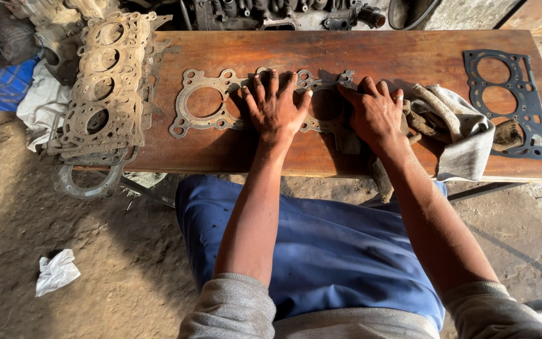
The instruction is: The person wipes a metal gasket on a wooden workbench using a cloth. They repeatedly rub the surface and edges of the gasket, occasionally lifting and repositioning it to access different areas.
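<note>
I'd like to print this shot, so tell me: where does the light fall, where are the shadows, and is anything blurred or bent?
Head view: daylight falls on the wooden bench and the metal gasket under the left hand; the right hand casts a soft shadow toward the rag. The dirt floor at lower left is dim. The bench edges bow slightly from a wide lens. No obvious blur or glare.
</note>
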